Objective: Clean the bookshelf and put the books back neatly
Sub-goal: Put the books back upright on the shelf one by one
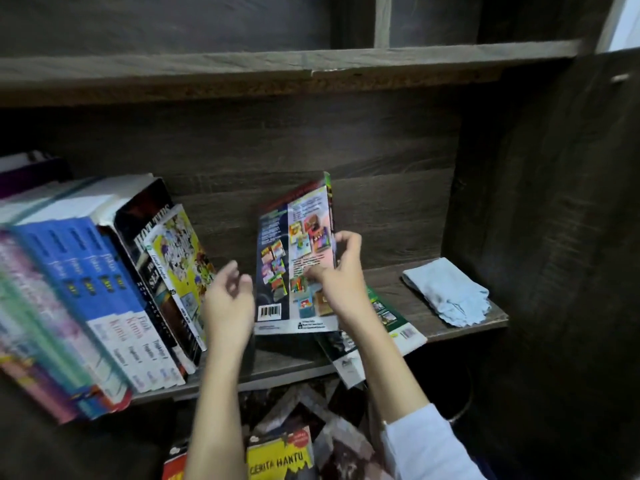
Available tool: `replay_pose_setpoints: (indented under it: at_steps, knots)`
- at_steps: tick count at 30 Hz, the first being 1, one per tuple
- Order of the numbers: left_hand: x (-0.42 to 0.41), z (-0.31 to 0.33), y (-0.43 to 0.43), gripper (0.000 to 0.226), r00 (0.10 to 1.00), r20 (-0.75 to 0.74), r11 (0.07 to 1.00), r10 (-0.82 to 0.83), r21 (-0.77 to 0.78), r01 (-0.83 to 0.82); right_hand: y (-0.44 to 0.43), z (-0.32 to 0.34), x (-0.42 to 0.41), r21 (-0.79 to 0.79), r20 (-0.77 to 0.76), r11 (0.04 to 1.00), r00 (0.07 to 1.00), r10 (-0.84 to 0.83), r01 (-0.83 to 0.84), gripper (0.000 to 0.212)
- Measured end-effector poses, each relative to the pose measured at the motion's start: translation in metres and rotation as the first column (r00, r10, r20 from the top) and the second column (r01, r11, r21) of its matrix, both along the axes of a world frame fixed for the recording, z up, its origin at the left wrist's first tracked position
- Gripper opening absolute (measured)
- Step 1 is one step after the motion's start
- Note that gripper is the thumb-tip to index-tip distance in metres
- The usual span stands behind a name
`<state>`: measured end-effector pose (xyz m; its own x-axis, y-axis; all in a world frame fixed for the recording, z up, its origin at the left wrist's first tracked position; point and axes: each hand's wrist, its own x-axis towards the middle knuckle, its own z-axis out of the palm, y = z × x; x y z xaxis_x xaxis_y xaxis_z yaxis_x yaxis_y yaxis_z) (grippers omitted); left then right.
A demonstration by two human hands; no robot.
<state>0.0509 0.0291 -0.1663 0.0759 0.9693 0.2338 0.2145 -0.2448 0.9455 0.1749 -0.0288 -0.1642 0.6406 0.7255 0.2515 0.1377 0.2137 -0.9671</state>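
Note:
On the dark wooden shelf board a thin colourful book stands upright with its back cover and barcode facing me. My right hand grips its right edge, thumb on the cover. My left hand hovers between this book and the row of books, fingers loosely curled and holding nothing. The row leans to the left; a yellow comic is its rightmost book. A green-and-white book lies flat under my right forearm, hanging over the shelf's front edge.
A folded light-blue cloth lies at the right end of the shelf next to the side panel. Below the shelf several loose books lie in a pile, among them a yellow one. Another shelf board runs above.

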Motion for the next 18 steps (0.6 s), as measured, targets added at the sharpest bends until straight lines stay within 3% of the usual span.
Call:
replay_pose_setpoints:
  at_steps: [4, 7, 13, 18]
  knots:
    - [-0.032, 0.025, 0.007, 0.035, 0.975, -0.166, 0.909, 0.146, 0.411, -0.066, 0.025, -0.021, -0.043, 0.080, 0.148, 0.995, 0.987, -0.069, 0.058, 0.047]
    - [-0.052, 0.034, 0.010, 0.035, 0.960, -0.195, 0.805, 0.200, 0.591, -0.047, 0.041, -0.038, -0.071, 0.075, 0.288, 0.994, 0.953, -0.093, 0.074, 0.046]
    - [-0.078, 0.024, 0.025, 0.066, 0.830, -0.441, 0.765, 0.343, 0.644, 0.026, 0.060, -0.072, -0.113, 0.118, 0.369, 0.993, 0.927, -0.065, 0.023, 0.045]
    - [-0.093, 0.028, 0.026, 0.072, 0.698, -0.649, 0.808, 0.302, 0.563, 0.174, 0.076, -0.086, -0.120, 0.099, 0.363, 0.995, 0.931, -0.018, -0.020, 0.033]
